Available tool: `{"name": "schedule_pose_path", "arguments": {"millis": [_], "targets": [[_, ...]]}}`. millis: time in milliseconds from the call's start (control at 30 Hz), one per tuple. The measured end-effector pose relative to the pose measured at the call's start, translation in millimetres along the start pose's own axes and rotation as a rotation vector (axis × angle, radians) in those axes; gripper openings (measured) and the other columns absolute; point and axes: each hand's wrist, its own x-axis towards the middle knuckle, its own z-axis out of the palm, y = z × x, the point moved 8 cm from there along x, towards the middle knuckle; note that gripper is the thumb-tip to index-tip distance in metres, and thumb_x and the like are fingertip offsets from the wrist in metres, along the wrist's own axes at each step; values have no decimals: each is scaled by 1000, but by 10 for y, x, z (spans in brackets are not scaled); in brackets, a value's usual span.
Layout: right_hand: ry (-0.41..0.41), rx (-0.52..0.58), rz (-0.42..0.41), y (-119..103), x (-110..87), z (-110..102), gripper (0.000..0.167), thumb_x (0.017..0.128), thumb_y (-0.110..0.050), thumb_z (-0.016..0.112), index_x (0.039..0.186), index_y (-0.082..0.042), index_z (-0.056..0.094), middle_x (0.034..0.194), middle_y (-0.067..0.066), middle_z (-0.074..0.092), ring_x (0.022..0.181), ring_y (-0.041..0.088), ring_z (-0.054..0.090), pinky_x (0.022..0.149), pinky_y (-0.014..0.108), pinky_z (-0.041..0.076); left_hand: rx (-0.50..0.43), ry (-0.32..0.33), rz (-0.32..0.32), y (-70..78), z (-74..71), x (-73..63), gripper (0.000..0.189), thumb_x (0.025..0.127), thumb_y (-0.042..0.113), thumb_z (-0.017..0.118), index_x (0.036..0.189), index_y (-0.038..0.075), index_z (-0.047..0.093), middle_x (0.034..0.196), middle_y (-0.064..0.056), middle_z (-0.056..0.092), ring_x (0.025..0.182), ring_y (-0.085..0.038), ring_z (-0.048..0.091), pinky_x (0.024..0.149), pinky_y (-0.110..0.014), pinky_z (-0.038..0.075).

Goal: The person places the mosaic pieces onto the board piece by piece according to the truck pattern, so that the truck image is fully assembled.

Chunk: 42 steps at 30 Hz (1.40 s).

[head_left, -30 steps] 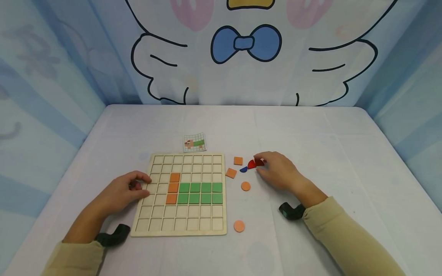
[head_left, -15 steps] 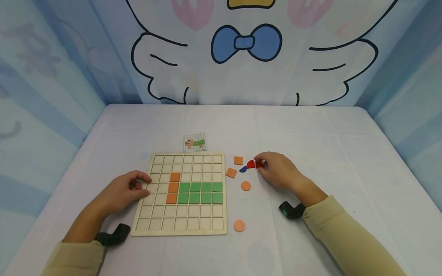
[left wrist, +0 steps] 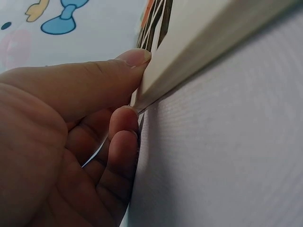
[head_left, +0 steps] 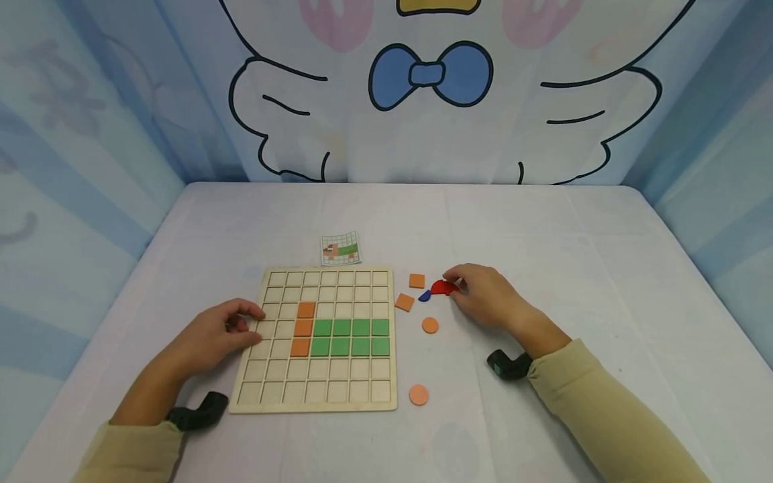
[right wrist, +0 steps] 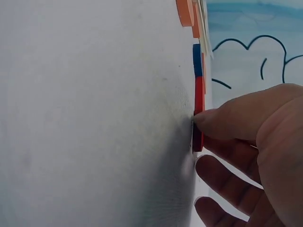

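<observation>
My left hand (head_left: 211,333) holds the left edge of a wooden grid board (head_left: 253,401); in the left wrist view the thumb (left wrist: 135,57) lies against the frame, other fingers curled at the lower edge. Green squares (head_left: 341,327) and a column of orange squares (head_left: 302,328) fill some cells. To the right of the board, my right hand (head_left: 488,297) pinches a red quarter-circle tile (right wrist: 198,137) lying flat on the table. It meets another red quarter-circle tile (head_left: 437,287), together a half-circle. A small blue half-circle tile (head_left: 425,296) sits just left of them.
Loose orange squares (head_left: 417,281) lie between board and right hand, with an orange disc (head_left: 429,325) nearer. A larger, paler disc (head_left: 418,395) is at the board's lower right. Behind the board lies a small picture card (head_left: 340,249) with a gridded design.
My right fingers have slid the right red tile leftward against the other red one, turning it slightly. The blue tile shifted a little left. My left hand and the board stay put.
</observation>
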Motion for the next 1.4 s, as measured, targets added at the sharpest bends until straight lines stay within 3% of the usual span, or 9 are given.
{"name": "schedule_pose_path", "arguments": {"millis": [200,400,600,800,1133,1400], "targets": [[-18,-38,4,-17,16,19,33,94,-14,70,124,-3,66,114,11,66,98,27,58,92,45,47,-2,5,-3,8,1,1,33,89,14,75,118,4,62,87,-5,53,76,-21,49,65,-32,40],[-24,-16,-4,-32,11,32,27,93,-8,68,120,-4,67,109,9,67,95,26,57,90,45,48,2,8,-3,5,1,2,33,89,14,75,118,4,62,86,-5,54,76,-21,49,65,-32,40],[-28,-1,-11,-67,-3,28,31,92,-6,65,123,-2,66,114,11,66,101,29,59,94,48,47,4,8,-5,-18,3,6,33,89,15,75,118,5,62,87,-5,54,76,-21,49,65,-33,40],[4,-64,28,-30,-18,-6,35,92,-17,70,123,0,65,110,11,67,103,30,59,95,48,47,1,3,-5,-23,12,6,34,90,15,75,119,5,62,86,-5,53,75,-21,49,65,-32,40],[25,-124,102,15,-48,-12,35,92,-22,71,119,0,67,103,10,67,98,29,60,90,46,50,5,7,-11,0,4,-5,33,90,15,74,119,4,61,87,-5,54,76,-21,49,65,-33,40],[22,-154,97,13,-96,-27,35,92,-25,72,118,-2,68,104,9,68,98,29,61,90,47,50,15,1,5,9,-4,-2,36,90,15,74,121,4,60,87,-5,54,77,-21,49,64,-32,40]]}}
